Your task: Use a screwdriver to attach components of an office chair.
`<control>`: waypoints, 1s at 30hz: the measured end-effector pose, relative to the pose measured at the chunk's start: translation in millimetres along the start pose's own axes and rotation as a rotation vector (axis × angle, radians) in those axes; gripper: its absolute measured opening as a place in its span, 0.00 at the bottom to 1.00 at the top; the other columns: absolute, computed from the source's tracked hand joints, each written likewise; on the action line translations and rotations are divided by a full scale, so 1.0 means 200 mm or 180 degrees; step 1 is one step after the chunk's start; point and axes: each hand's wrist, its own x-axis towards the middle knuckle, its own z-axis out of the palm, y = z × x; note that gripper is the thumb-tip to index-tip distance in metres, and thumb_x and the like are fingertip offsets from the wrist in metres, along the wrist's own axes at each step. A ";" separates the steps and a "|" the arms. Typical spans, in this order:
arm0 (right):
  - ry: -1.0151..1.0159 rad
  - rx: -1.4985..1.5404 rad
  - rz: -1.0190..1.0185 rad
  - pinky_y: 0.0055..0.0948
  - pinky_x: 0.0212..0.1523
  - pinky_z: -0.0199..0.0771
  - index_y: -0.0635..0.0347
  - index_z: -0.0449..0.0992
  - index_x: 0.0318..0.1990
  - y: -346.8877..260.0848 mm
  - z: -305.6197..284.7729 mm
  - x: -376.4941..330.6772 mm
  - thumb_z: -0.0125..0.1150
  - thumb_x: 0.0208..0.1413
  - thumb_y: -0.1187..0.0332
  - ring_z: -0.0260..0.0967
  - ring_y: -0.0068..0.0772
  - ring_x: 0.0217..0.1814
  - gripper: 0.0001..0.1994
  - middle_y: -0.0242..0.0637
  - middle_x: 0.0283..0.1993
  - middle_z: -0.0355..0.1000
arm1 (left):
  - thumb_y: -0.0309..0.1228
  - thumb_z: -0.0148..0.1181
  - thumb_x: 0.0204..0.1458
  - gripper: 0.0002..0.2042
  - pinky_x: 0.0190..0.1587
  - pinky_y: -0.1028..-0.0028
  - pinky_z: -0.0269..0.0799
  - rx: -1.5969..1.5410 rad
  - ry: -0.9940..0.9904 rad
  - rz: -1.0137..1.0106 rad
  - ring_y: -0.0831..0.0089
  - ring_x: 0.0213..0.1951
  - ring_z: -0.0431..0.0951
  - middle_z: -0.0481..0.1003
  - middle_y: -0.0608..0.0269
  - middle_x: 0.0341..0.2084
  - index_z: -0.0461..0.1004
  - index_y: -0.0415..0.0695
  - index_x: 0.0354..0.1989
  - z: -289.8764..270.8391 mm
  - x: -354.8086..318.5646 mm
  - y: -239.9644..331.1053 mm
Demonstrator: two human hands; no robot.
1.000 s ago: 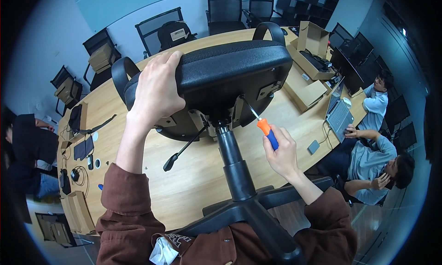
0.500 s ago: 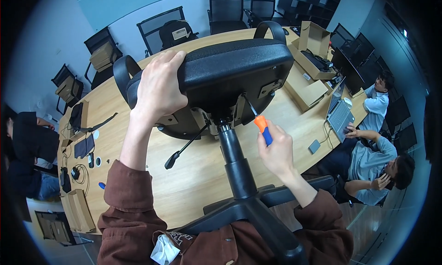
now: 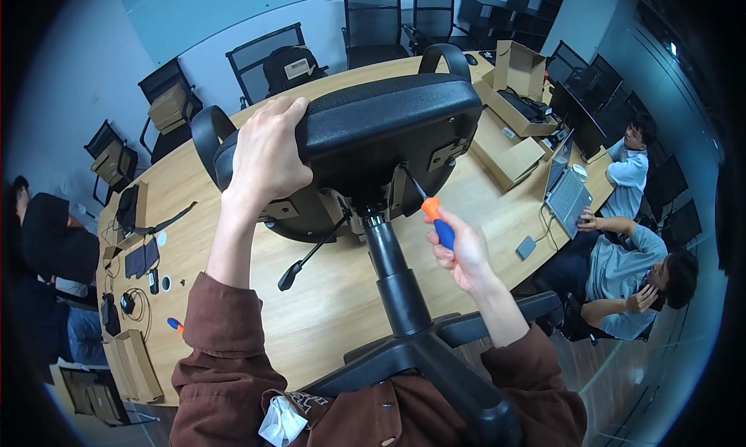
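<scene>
A black office chair seat (image 3: 388,120) with armrest loops is tilted over the table, its underside facing me. My left hand (image 3: 268,148) grips the seat's edge, thumb on the near side. My right hand (image 3: 466,249) is closed around the blue end of a screwdriver (image 3: 432,207) with an orange-and-blue handle. The shaft slants up to the metal bracket under the seat; the exact contact at its tip is too small to make out. Below the bracket the black gas-lift column (image 3: 398,284) runs down to the legged base (image 3: 423,357) near my body. A height lever (image 3: 311,256) sticks out to the left.
The chair is above a wooden table (image 3: 287,315). Another screwdriver (image 3: 175,324), cables and an open box (image 3: 132,365) lie at left. Cardboard boxes (image 3: 509,148) and a laptop (image 3: 571,198) stand at right, beside two seated people. Another person (image 3: 58,241) is at far left.
My right hand has shifted its hold on the screwdriver handle, with its fingers loosened and more of the palm showing. The left hand keeps its hold; the whole view has shifted slightly.
</scene>
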 end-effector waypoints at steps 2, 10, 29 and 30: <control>0.0398 -0.0770 -0.0735 0.16 0.14 0.46 0.63 0.68 0.46 -0.06 0.00 -0.02 0.59 0.56 0.62 0.54 0.14 0.15 0.16 0.30 0.24 0.66 | 0.19 0.62 0.26 0.29 0.49 0.63 0.73 0.0108 -0.0093 -0.0026 0.51 0.45 0.74 0.73 0.49 0.38 0.71 0.34 0.46 -0.02 0.01 0.01; 0.1291 -0.3807 -0.3111 0.37 0.33 0.74 0.70 0.70 0.40 0.07 0.01 0.03 0.63 0.46 0.74 0.77 0.45 0.32 0.14 0.50 0.29 0.74 | 0.26 0.72 0.27 0.37 0.48 0.62 0.72 0.0723 -0.0536 0.0019 0.53 0.46 0.74 0.71 0.49 0.38 0.63 0.35 0.53 0.01 0.08 0.09; -0.0403 -0.0685 0.0379 0.13 0.12 0.55 0.59 0.68 0.46 -0.10 -0.03 0.06 0.58 0.59 0.64 0.56 0.13 0.16 0.12 0.27 0.25 0.64 | 0.19 0.58 0.26 0.27 0.47 0.62 0.72 0.0294 -0.0162 0.0034 0.52 0.44 0.73 0.72 0.50 0.35 0.72 0.34 0.44 0.02 0.07 0.04; -0.0219 -0.1113 0.0138 0.14 0.13 0.57 0.60 0.67 0.47 -0.10 -0.02 0.05 0.60 0.57 0.69 0.58 0.14 0.17 0.13 0.28 0.26 0.65 | 0.19 0.58 0.26 0.27 0.47 0.62 0.72 0.0277 -0.0177 0.0014 0.52 0.44 0.73 0.72 0.50 0.35 0.72 0.34 0.44 0.02 0.07 0.04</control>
